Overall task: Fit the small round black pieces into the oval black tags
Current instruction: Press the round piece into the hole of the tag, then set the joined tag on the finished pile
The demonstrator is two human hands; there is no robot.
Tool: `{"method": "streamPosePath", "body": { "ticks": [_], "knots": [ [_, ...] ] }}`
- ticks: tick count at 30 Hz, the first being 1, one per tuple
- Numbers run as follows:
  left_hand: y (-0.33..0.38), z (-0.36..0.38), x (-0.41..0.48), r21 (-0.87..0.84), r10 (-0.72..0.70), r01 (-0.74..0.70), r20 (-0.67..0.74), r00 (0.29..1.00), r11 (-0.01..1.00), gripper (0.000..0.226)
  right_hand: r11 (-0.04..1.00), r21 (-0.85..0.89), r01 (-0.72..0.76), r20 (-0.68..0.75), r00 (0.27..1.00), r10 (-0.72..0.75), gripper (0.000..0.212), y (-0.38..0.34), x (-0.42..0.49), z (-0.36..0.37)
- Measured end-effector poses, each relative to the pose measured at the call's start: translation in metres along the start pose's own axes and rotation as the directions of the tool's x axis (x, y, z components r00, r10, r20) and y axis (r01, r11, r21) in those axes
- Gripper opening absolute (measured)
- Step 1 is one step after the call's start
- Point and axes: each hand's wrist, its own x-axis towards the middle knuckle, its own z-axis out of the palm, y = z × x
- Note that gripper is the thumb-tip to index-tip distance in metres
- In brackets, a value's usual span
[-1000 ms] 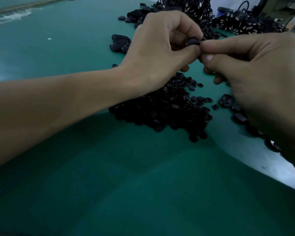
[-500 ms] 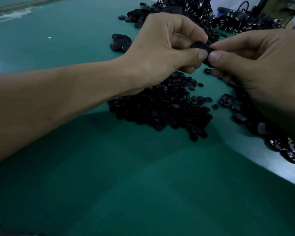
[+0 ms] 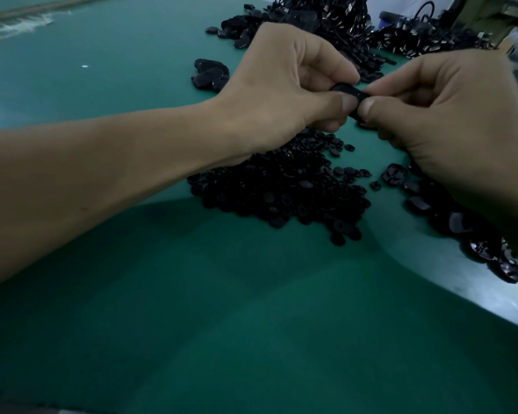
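Observation:
My left hand (image 3: 284, 94) and my right hand (image 3: 449, 115) meet above the green table, thumbs tip to tip. Between them both pinch one oval black tag (image 3: 349, 91), mostly hidden by the fingers; whether a round piece sits in it cannot be seen. Below the hands lies a heap of small round black pieces (image 3: 284, 186). Loose oval black tags (image 3: 449, 216) lie under my right wrist, at the right.
A small cluster of black tags (image 3: 210, 74) lies left of my left hand. A big tangle of black parts with metal clips (image 3: 350, 22) fills the far side of the green table (image 3: 222, 309). Its pale right edge (image 3: 491, 306) curves near the loose tags.
Both hands have dropped slightly and the tag has turned between the fingertips. My right hand has shifted a little to the right, uncovering more of the loose tags under the wrist.

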Motion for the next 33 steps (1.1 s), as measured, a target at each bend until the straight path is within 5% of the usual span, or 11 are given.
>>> {"method": "streamPosePath", "body": {
  "ticks": [14,18,23,25,33],
  "knots": [
    [-0.004,-0.005,0.004,0.149,0.109,-0.107,-0.001,0.994,0.983,0.012,0.999,0.016,0.031,0.011,0.999,-0.031,0.006,0.002,-0.001,-0.002],
    [-0.018,-0.018,0.014,0.141,0.002,0.025,-0.188,0.982,0.99,0.018,0.95,-0.31,0.034,0.052,0.998,-0.018,0.03,0.014,0.003,-0.003],
    [-0.04,-0.052,0.027,0.262,0.02,0.097,-0.411,0.911,0.96,0.018,0.614,-0.786,-0.066,0.121,0.959,0.258,0.037,0.036,0.009,-0.013],
    [-0.047,-0.06,0.029,0.33,0.05,0.112,-0.446,0.893,0.937,0.018,0.549,-0.831,-0.089,0.116,0.938,0.328,0.032,0.04,0.009,-0.013],
    [-0.066,-0.084,0.029,0.58,0.002,0.259,-0.411,0.912,0.772,0.024,0.66,-0.746,-0.089,0.133,0.951,0.278,0.024,0.046,0.013,-0.017]
  ]
}}
